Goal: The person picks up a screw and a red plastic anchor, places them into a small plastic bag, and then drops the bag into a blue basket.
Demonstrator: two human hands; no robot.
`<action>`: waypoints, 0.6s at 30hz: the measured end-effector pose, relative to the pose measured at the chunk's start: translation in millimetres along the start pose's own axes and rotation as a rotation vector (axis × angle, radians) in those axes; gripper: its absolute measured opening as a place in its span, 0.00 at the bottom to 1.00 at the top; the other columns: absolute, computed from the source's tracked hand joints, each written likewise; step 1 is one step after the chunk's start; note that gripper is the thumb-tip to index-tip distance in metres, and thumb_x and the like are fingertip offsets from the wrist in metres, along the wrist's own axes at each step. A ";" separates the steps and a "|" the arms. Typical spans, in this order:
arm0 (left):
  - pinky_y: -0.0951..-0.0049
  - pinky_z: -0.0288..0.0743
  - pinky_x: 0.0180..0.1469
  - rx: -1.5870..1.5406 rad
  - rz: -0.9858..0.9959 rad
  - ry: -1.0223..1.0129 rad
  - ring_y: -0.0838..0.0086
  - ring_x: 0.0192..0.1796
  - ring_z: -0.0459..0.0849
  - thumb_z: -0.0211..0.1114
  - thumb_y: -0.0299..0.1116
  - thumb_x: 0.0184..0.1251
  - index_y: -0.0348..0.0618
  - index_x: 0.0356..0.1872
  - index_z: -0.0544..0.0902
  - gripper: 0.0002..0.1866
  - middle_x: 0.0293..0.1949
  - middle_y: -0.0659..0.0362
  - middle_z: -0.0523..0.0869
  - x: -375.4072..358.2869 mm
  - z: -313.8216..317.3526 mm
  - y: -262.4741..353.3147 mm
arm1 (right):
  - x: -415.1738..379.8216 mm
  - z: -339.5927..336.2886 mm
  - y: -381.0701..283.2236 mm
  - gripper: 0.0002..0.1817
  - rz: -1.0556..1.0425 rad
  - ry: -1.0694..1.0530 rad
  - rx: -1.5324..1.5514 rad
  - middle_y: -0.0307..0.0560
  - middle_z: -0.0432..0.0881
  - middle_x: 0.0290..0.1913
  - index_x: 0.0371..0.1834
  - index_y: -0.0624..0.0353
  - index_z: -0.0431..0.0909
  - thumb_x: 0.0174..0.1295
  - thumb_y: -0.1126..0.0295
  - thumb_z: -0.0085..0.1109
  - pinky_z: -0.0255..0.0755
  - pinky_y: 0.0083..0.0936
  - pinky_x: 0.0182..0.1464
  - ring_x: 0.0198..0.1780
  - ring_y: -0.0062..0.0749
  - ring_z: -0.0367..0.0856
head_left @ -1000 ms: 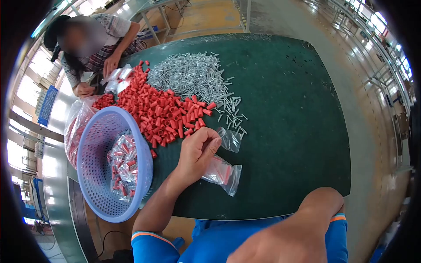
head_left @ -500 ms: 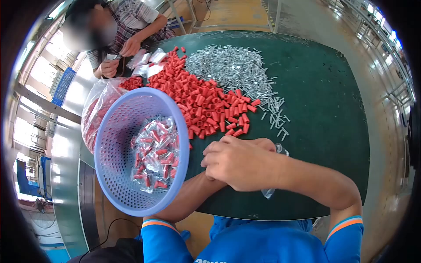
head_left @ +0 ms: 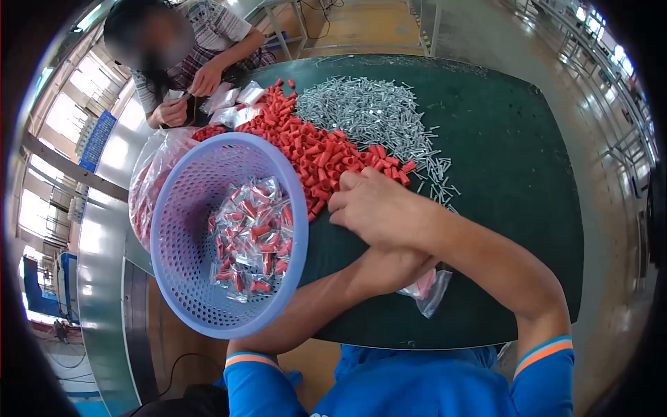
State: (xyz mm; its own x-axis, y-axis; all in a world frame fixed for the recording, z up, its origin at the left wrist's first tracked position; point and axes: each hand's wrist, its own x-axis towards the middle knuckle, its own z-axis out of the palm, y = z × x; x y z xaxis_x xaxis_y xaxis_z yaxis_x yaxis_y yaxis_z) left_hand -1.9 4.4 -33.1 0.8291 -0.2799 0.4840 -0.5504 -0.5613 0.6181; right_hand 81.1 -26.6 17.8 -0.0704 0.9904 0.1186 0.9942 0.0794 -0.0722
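Note:
My right hand [head_left: 379,206] reaches over my left forearm to the near right edge of a pile of red tapered plastic sleeves [head_left: 313,156]. Its fingers are curled at the sleeves; whether one is between the fingertips is hidden. Beneath my right wrist, my left hand [head_left: 397,267] is closed around a small clear plastic bag [head_left: 432,295] with something red inside. My right arm partly covers the left fingers. A purple perforated basket [head_left: 161,240] stands by my left forearm, holding several clear bags [head_left: 251,240] of red sleeves and metal pieces.
Silver screws or nails [head_left: 361,108] lie heaped behind the red sleeves on the green table [head_left: 507,167]. A large clear bag of red pieces [head_left: 149,174] is left of the basket. Across the table, a person's hands [head_left: 174,110] hold something small beside white packets [head_left: 233,101].
My right hand has moved away from my left hand, up to the red sleeves. More of the bag in my left hand shows now, with red inside it.

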 end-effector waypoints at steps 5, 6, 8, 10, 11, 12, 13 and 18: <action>0.68 0.75 0.35 -0.009 -0.157 -0.082 0.63 0.32 0.81 0.64 0.24 0.51 0.37 0.31 0.80 0.06 0.31 0.53 0.82 2.6 -8.4 6.3 | -32.5 -10.5 24.6 0.13 -0.002 0.208 0.379 0.39 0.81 0.43 0.38 0.56 0.82 0.48 0.74 0.58 0.64 0.33 0.56 0.50 0.37 0.71; 0.68 0.75 0.35 -0.006 -0.153 -0.076 0.63 0.32 0.81 0.64 0.24 0.51 0.37 0.31 0.80 0.06 0.31 0.53 0.82 1.6 -5.1 3.0 | -39.2 -19.5 21.8 0.12 0.001 0.281 0.445 0.40 0.82 0.43 0.39 0.56 0.82 0.49 0.74 0.58 0.66 0.33 0.53 0.48 0.38 0.73; 0.69 0.73 0.31 0.075 0.005 0.102 0.66 0.28 0.80 0.64 0.24 0.51 0.37 0.31 0.79 0.06 0.30 0.55 0.81 1.8 0.9 -3.9 | -57.7 -48.3 2.7 0.12 -0.060 0.425 0.633 0.44 0.82 0.41 0.39 0.56 0.81 0.50 0.73 0.57 0.71 0.31 0.46 0.42 0.39 0.76; 0.70 0.73 0.29 0.061 -0.031 0.068 0.66 0.26 0.80 0.65 0.24 0.51 0.38 0.30 0.79 0.05 0.29 0.56 0.80 5.6 -2.3 3.1 | -79.8 -82.7 -31.0 0.12 -0.256 0.477 0.992 0.46 0.81 0.39 0.41 0.56 0.81 0.52 0.72 0.56 0.72 0.31 0.43 0.40 0.38 0.77; 0.71 0.72 0.27 0.046 -0.071 0.029 0.67 0.25 0.79 0.65 0.24 0.51 0.38 0.29 0.78 0.05 0.27 0.57 0.79 7.0 -4.4 8.2 | -89.8 -92.6 -47.7 0.12 -0.386 0.457 1.226 0.46 0.81 0.39 0.42 0.57 0.80 0.53 0.71 0.56 0.71 0.30 0.43 0.42 0.37 0.77; 0.71 0.71 0.25 0.029 -0.110 -0.012 0.68 0.24 0.79 0.65 0.24 0.52 0.39 0.29 0.78 0.05 0.26 0.58 0.79 8.4 -5.0 11.9 | -96.8 -98.7 -67.3 0.12 -0.369 0.461 1.227 0.46 0.81 0.39 0.42 0.57 0.80 0.53 0.71 0.56 0.71 0.30 0.43 0.42 0.37 0.77; 0.73 0.71 0.23 0.041 -0.080 0.001 0.69 0.23 0.78 0.65 0.24 0.52 0.40 0.28 0.77 0.05 0.25 0.58 0.78 10.6 -4.1 13.2 | -100.0 -103.8 -90.1 0.09 -0.389 0.604 1.265 0.44 0.78 0.34 0.37 0.56 0.78 0.53 0.71 0.56 0.70 0.28 0.39 0.37 0.35 0.75; 0.73 0.70 0.23 -0.015 -0.074 0.024 0.70 0.22 0.78 0.65 0.23 0.52 0.39 0.27 0.77 0.04 0.23 0.57 0.77 16.1 -2.3 11.4 | -99.7 -109.6 -125.0 0.03 -0.596 0.824 1.193 0.39 0.72 0.22 0.25 0.54 0.73 0.50 0.71 0.58 0.68 0.20 0.26 0.24 0.28 0.71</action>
State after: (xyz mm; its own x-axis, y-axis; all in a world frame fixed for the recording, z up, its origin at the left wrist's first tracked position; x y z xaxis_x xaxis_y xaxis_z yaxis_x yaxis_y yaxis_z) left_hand 5.0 -4.7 -16.8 0.8648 -0.2193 0.4517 -0.4895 -0.5683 0.6614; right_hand -27.3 -147.6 123.5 0.0436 0.4846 0.8737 0.1770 0.8569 -0.4841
